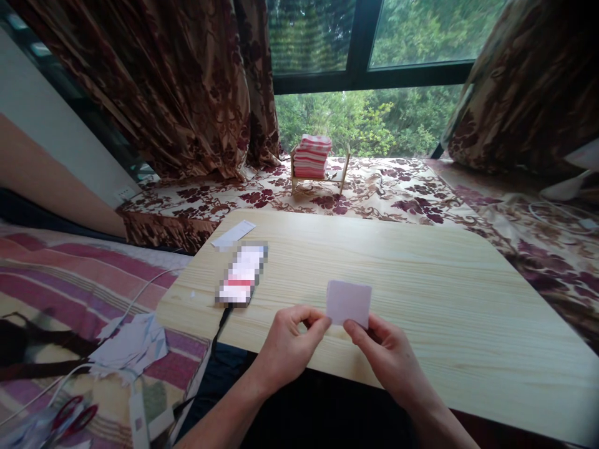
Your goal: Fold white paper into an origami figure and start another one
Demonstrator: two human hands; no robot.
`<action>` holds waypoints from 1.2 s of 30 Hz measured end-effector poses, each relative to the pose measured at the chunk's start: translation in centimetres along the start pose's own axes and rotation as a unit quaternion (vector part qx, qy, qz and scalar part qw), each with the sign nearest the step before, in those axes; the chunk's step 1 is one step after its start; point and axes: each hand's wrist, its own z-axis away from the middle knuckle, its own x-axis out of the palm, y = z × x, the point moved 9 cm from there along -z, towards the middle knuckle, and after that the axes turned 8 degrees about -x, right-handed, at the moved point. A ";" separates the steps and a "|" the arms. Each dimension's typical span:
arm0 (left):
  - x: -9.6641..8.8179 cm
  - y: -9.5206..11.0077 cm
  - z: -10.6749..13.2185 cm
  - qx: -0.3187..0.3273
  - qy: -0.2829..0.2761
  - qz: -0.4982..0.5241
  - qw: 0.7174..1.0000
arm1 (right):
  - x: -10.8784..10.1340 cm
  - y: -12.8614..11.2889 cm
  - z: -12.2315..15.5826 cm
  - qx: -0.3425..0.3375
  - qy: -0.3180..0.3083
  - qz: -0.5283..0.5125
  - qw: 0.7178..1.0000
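A small, nearly square piece of white paper [349, 302] is held up just above the near part of the wooden table. My left hand [299, 340] pinches its lower left corner between thumb and forefinger. At the lower right, my right hand [384, 352] grips the same paper, thumb in front and fingers behind. To the left of my hands lies a phone [242, 274] with its screen lit and blurred. A white paper strip [234, 234] rests beyond the phone, at the table's far left edge.
The light wooden table [444, 280] has rounded corners. A small wooden rack [346, 168] with folded red-and-white cloths [312, 156] stands on the window ledge. On the bed at left are paper scraps [133, 346], red-handled scissors [75, 416], a power strip [138, 419] and cables.
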 end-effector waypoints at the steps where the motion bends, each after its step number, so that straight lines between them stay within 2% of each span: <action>1: -1.0 -0.3 -0.1 -0.008 0.026 0.005 1.000 | -0.9 0.4 0.0 0.007 0.026 0.005 1.000; 2: -1.9 -0.6 -0.2 -0.016 0.055 0.012 0.998 | -1.6 0.7 0.1 0.011 0.048 0.007 0.999; 4: -2.2 -0.8 -0.4 -0.024 0.055 0.019 0.998 | -1.8 1.0 0.1 0.017 0.048 0.016 0.999; 7: 0.9 -0.4 -0.4 -0.033 -0.049 0.043 0.997 | 0.3 0.3 0.1 0.011 -0.016 0.002 1.000; 8: 1.7 -0.1 -0.3 -0.029 -0.065 0.051 0.996 | 1.1 -0.1 0.1 0.006 -0.034 -0.012 0.999; 11: 2.8 0.6 0.1 -0.006 -0.040 0.047 0.998 | 2.6 -1.0 0.2 -0.005 -0.058 -0.025 0.998; 14: 2.7 0.5 0.4 0.000 -0.018 0.019 1.000 | 2.7 -0.9 0.3 -0.008 -0.063 0.001 0.998; 16: 2.0 0.2 0.5 -0.003 -0.014 0.004 1.000 | 1.9 -0.5 0.4 -0.010 -0.061 0.014 0.998; 18: 0.8 -0.2 0.4 -0.005 -0.004 0.004 1.000 | 0.1 0.0 0.2 -0.010 -0.038 0.031 0.999; 21: -1.8 -0.7 0.0 -0.016 0.043 0.024 0.999 | -3.7 0.4 -0.1 0.000 0.064 0.060 0.996; 22: -2.3 -0.8 -0.1 -0.022 0.053 0.029 0.998 | -4.7 0.2 -0.1 0.001 0.099 0.068 0.993; 23: -2.3 -0.8 -0.2 -0.025 0.050 0.033 0.998 | -4.8 -0.2 -0.3 -0.010 0.104 0.064 0.992; 24: -2.0 -0.7 -0.3 -0.027 0.035 0.039 0.998 | -4.1 -0.7 -0.5 -0.018 0.085 0.056 0.995; 27: 0.3 0.0 -0.1 -0.028 -0.024 0.062 0.997 | 0.2 -1.9 -0.9 -0.022 -0.037 0.024 0.999; 30: 1.5 0.4 0.3 -0.034 -0.049 0.064 0.996 | 2.6 -2.6 -0.8 -0.018 -0.072 -0.007 0.997; 32: 1.4 0.2 0.3 -0.038 -0.054 0.059 0.996 | 2.6 -2.4 -0.7 -0.013 -0.061 -0.011 0.998; 36: 0.0 -1.0 0.0 -0.062 -0.034 0.058 0.996 | 0.6 -1.2 -0.6 0.008 -0.004 -0.017 1.000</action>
